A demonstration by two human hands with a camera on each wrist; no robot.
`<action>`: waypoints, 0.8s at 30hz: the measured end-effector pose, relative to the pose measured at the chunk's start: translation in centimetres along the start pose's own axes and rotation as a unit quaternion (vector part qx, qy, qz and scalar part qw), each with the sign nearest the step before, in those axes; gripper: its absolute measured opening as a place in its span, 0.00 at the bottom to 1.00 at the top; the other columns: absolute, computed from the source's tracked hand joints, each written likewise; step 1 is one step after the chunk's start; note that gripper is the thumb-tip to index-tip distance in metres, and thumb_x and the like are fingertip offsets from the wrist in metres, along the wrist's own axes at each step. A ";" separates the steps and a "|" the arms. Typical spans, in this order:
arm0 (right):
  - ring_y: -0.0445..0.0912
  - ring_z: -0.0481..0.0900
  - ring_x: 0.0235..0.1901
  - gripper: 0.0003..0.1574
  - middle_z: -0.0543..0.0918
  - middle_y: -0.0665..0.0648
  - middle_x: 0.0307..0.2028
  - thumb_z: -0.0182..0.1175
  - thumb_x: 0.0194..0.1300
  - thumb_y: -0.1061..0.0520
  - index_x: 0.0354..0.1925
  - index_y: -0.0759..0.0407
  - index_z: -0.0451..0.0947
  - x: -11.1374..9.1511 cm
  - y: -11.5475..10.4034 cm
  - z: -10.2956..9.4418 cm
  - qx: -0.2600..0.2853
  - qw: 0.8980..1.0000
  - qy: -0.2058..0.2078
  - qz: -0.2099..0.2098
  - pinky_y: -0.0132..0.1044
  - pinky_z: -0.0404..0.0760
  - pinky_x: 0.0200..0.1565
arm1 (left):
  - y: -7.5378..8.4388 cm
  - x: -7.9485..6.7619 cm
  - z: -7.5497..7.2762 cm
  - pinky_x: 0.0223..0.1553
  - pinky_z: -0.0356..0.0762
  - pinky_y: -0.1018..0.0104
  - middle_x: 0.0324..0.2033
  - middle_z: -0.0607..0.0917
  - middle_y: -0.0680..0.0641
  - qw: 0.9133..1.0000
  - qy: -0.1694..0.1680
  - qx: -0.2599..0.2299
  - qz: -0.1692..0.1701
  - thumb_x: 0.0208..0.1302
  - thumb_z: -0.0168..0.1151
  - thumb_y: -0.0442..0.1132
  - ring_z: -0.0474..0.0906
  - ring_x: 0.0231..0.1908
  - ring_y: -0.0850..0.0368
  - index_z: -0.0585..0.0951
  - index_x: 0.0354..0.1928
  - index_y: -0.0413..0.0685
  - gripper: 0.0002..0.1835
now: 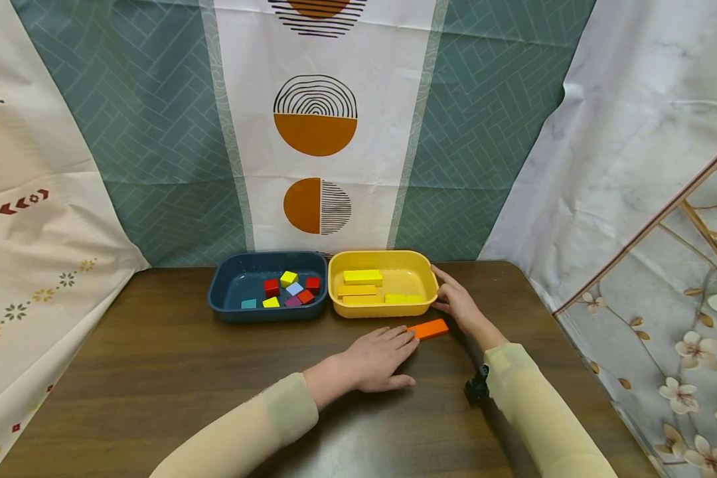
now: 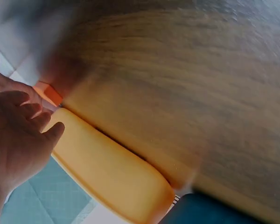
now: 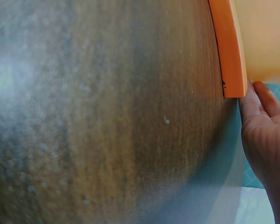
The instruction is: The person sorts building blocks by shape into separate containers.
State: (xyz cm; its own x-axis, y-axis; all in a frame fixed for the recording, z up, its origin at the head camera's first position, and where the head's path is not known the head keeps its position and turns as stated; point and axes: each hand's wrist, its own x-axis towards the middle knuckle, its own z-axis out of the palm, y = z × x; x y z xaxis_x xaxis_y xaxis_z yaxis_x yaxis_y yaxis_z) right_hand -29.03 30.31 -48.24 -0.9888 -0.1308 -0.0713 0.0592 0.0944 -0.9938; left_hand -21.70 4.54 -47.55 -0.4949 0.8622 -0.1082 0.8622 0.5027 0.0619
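Note:
An orange block [image 1: 430, 329] lies flat on the table in front of the yellow tray [image 1: 415, 275]. My left hand [image 1: 379, 358] is spread palm down, its fingertips overlapping the block's left end. At the tray's right wall is my right hand [image 1: 461, 309], fingers extended along the outside. Inside the tray are several yellow blocks [image 1: 362, 277]. The right wrist view shows the orange block [image 3: 231, 51] close beside the right fingertips [image 3: 249, 105]. In the left wrist view the left hand's [image 2: 16, 140] fingers are loosely bent over nothing visible.
A dark blue tray [image 1: 230, 282] with several small coloured cubes [image 1: 295, 289] stands against the yellow tray's left side. Both trays sit at the back of the brown wooden table [image 1: 155, 372], before a patterned cloth [image 1: 478, 133]. Cloths also hang at both sides.

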 end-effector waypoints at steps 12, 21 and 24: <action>0.61 0.65 0.71 0.42 0.51 0.52 0.80 0.40 0.73 0.63 0.82 0.48 0.52 0.6 1.5 -0.3 -0.022 1.000 0.014 -0.012 0.59 0.69 0.66 | 0.4 1.1 0.8 0.77 0.45 0.57 0.81 0.51 0.48 0.999 -0.024 -0.022 -0.036 0.74 0.41 0.71 0.43 0.79 0.54 0.55 0.81 0.48 0.46; 0.65 0.62 0.72 0.41 0.49 0.56 0.81 0.40 0.73 0.65 0.82 0.54 0.50 0.3 0.6 -0.1 -0.010 1.000 0.005 -0.006 0.61 0.65 0.67 | 0.9 1.6 0.5 0.76 0.47 0.59 0.80 0.53 0.47 0.997 -0.032 -0.025 -0.066 0.73 0.44 0.71 0.48 0.78 0.53 0.58 0.81 0.47 0.46; 0.63 0.62 0.72 0.41 0.49 0.54 0.81 0.39 0.74 0.64 0.82 0.52 0.50 0.5 0.9 -0.2 -0.018 1.000 0.008 -0.004 0.60 0.66 0.67 | 0.9 1.7 0.3 0.76 0.47 0.59 0.80 0.54 0.48 0.997 -0.037 -0.025 -0.068 0.73 0.44 0.71 0.48 0.78 0.53 0.58 0.80 0.47 0.46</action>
State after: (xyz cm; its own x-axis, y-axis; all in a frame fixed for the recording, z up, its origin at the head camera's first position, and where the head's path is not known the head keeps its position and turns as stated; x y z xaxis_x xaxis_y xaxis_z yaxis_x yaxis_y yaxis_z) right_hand -29.45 30.58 -49.17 -0.9913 -0.1169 -0.0612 0.0459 0.1289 -0.9906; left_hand -21.71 6.42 -47.99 -0.5954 0.7803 -0.1916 0.7809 0.6181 0.0907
